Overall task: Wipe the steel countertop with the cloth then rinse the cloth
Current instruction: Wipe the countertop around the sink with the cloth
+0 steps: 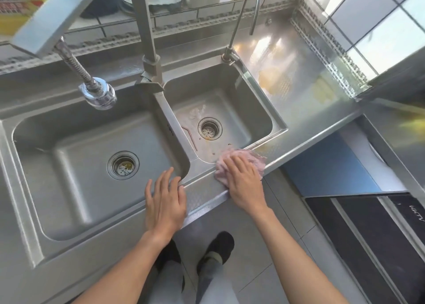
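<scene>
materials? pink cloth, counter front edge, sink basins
Pink cloth: looks like soft fabric, maybe microfibre; crumpled, scalloped edge. Counter front edge: steel by look, fine embossed texture, grey sheen. Sink basins: brushed stainless by look, dull reflections, some staining in the smaller one.

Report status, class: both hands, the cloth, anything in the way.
Right hand flat on pink cloth at front countertop edge. Left hand open, resting beside the large basin. Nothing obstructing.

Cloth (248, 163) on countertop (296, 73) edge, before right basin (250, 92).
</scene>
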Available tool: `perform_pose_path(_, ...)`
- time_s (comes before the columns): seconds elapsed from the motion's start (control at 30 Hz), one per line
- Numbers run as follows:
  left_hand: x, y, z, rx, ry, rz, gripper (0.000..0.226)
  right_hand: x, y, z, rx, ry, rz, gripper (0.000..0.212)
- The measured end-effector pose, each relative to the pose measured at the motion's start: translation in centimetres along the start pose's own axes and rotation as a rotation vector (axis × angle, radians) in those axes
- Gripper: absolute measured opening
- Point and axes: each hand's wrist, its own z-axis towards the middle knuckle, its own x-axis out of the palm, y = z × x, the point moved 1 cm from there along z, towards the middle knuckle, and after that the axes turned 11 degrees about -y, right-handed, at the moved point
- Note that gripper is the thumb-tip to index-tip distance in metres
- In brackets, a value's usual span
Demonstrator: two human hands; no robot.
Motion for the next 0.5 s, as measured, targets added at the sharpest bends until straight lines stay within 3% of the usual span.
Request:
perform_pose_path(0.1, 0.0, 0.1, 0.0, 0.002, 0.011, 0.0, 0.047, 0.1, 0.5, 2.3, 0.154, -0.038, -0.035, 0.037)
perform_pose_path(0.17, -0.2, 0.0, 0.0, -0.007, 0.005, 0.0, 0.048, 1.1, 3.3, 1.5, 0.157, -0.046, 0.028, 0.035)
perform_pose_path(0.3, -0.6, -0.4, 0.0, 0.01, 0.019, 0.02, 0.055, 2.6, 7.0, -3.5, -0.149, 0.03, 0.109, 0.055)
perform_pose_path(0.5, -1.1, -1.0, 0.1, -0.022, 0.047, 0.013, 0.057, 0.6, -0.6, -5.4, -0.42, 0.094, 0.102, 0.061)
